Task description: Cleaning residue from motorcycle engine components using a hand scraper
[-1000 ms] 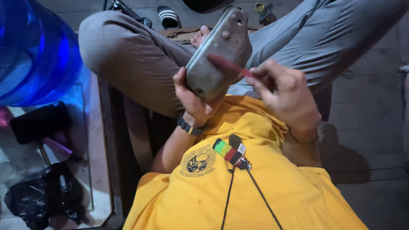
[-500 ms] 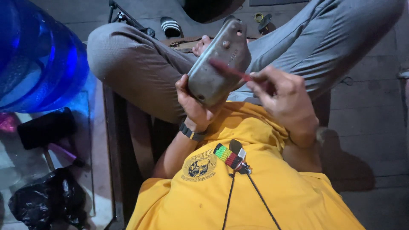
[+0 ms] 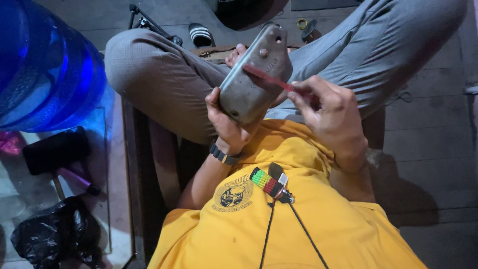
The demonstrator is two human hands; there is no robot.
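My left hand (image 3: 226, 124) grips the lower end of a grey metal cover (image 3: 255, 74), a rounded oblong part with bolt holes, held upright over my lap. My right hand (image 3: 326, 112) pinches a thin red stick-like tool (image 3: 271, 78) whose tip lies across the face of the cover. A dark watch band sits on my left wrist. I sit cross-legged in grey trousers and a yellow shirt, with a striped beaded tag (image 3: 266, 182) hanging on a black cord at my chest.
A large blue water bottle (image 3: 42, 69) stands at the left. Below it lie a black mallet (image 3: 57, 152) and a black plastic bag (image 3: 55, 234). A striped sandal (image 3: 200, 35) and small parts (image 3: 304, 26) lie on the dark wooden floor ahead.
The cover and both hands have shifted slightly up and right in view. The red tool stays against the cover's face, its tip moved a little along it.
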